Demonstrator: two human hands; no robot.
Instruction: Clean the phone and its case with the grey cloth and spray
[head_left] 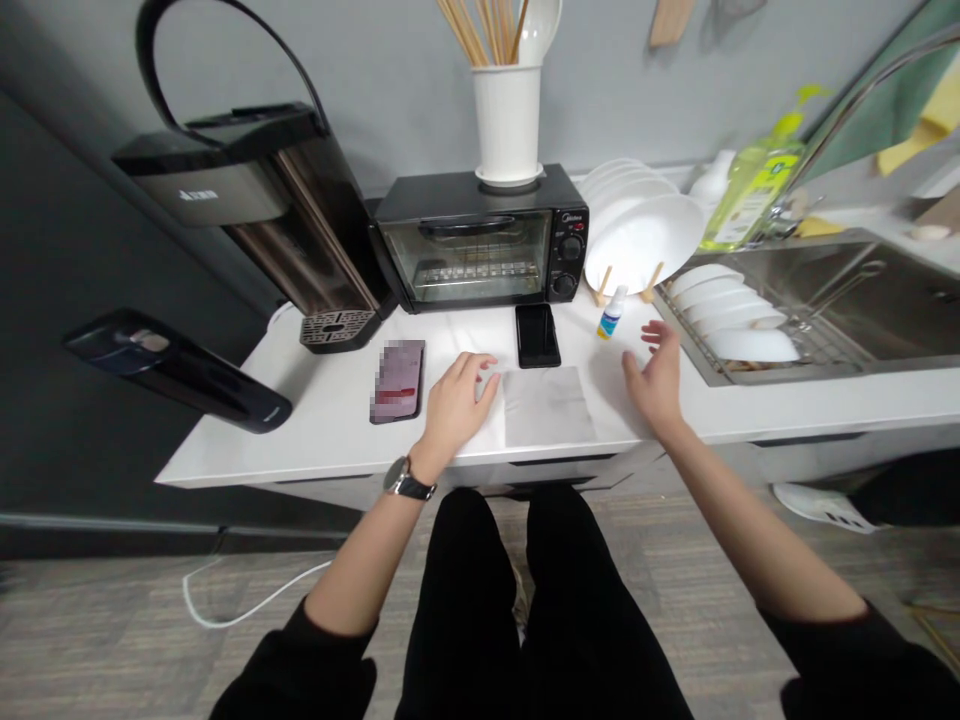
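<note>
White counter [322,450] along a grey wall [397,60]. Far left: dark flask [180,370], then tall dispenser [292,210]. Next, a lit phone [397,382], flat, just beside my left hand [459,400], which grips nothing, fingers loosely curled, thumb apart from them. Black phone [537,335] in front of the toaster oven [480,255]; grey cloth [549,405] (squarish, nearly smooth) flat between my hands. Small bottle [612,315] upright farther right. My right hand [654,388] near it, unfilled, thumb and fingers parted. Right end: sink [870,310] with white bowls [739,310].
</note>
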